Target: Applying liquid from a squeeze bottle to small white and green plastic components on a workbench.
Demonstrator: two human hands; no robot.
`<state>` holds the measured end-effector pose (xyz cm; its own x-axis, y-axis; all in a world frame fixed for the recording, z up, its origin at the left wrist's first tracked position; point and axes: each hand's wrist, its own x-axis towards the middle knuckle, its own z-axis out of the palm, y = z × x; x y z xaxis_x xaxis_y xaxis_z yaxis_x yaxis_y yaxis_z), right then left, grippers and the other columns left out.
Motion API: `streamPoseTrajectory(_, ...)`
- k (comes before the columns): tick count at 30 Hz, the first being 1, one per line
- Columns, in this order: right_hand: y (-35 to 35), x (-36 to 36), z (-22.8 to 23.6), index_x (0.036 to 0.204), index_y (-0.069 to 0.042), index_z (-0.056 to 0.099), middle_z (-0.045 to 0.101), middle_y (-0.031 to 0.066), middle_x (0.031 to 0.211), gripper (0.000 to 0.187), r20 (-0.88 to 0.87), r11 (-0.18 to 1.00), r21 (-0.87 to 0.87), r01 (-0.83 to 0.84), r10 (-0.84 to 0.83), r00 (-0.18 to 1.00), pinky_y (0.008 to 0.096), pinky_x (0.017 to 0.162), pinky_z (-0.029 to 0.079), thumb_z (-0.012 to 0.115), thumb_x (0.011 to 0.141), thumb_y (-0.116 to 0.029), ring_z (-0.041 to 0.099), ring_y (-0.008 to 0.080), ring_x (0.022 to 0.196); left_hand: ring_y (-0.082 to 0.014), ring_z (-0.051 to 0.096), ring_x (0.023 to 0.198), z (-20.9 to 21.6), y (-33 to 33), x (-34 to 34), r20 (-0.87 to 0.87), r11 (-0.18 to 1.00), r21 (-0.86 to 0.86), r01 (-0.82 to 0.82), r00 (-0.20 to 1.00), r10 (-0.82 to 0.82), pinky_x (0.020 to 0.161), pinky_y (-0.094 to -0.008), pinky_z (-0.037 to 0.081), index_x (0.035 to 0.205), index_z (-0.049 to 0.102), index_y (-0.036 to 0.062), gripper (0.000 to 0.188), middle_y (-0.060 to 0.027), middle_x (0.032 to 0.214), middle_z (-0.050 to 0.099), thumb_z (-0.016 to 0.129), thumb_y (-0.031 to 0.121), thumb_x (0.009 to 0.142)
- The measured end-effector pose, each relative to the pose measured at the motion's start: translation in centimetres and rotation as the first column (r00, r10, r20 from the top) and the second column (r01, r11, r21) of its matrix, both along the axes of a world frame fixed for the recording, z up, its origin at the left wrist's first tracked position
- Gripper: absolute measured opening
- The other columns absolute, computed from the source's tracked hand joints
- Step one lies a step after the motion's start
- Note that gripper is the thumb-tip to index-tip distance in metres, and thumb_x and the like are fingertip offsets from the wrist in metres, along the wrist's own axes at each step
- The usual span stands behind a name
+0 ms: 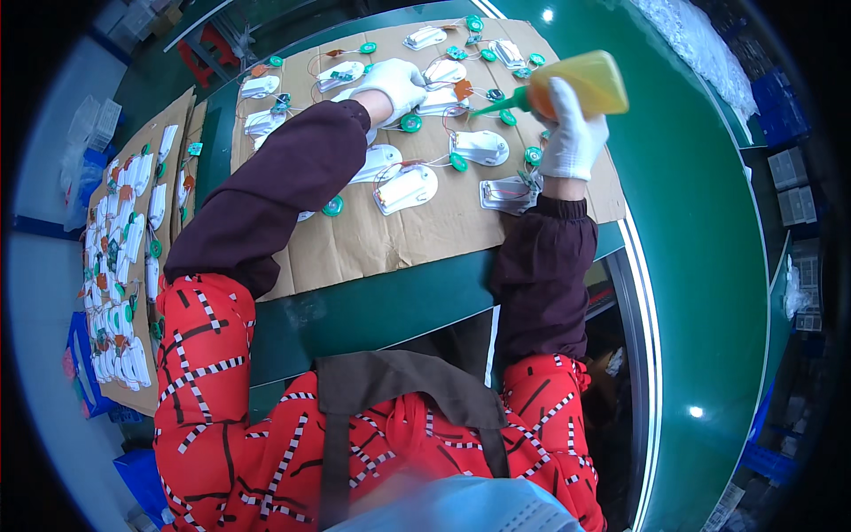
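Left of both hands, I see side cardboard (pixel 146 135) loaded with white units (pixel 113 235). Gloved left hand (pixel 393 82) is down among white housings (pixel 443 73); can't tell its grip, fingers hidden. Between hands, green nozzle (pixel 512 101) angles down-left; gloved right hand (pixel 574 144) grips its yellow bottle (pixel 598 78).

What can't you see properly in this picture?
All in the head view:
Left hand: the back of its glove hides most of its fingers and whatever they touch.
Right hand: the yellow bottle hides some of its fingers.
Green circuit boards: details too small.
Clear plastic: cut off by the top edge.
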<state>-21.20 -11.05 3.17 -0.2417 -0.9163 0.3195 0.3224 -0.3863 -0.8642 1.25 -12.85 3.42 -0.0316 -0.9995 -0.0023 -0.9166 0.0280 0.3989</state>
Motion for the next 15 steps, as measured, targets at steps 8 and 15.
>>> streamPoseTrajectory(8,-0.8,-3.1,-0.5,0.102,-0.001,0.050,0.058,0.0136,0.088,0.040,0.769,0.955,-0.225,-0.193,0.295,0.566,0.0417,0.070,0.052,0.052,0.083,-0.037,0.059,0.0259,0.076,-0.0133,0.061,0.063,-0.4,-0.5,0.8,-0.131,0.995,0.079,-0.064,0.989,0.074,0.059,-0.0246,0.049,0.087,0.063,0.0000,0.021,-0.0084,0.076,0.064,0.059,0.017,0.076)
streamPoseTrajectory(15,0.0,-0.5,0.4,0.111,0.001,0.045,0.056,0.0174,0.103,0.039,0.436,0.933,-0.256,-0.253,0.346,0.831,0.0451,0.077,0.051,0.052,0.084,-0.027,0.059,0.0287,0.090,-0.0135,0.063,0.064,-0.5,-0.7,1.0,-0.210,0.993,0.093,-0.073,0.973,0.091,0.060,-0.0245,0.050,0.089,0.061,-0.0006,0.019,-0.0084,0.077,0.064,0.058,0.013,0.077)
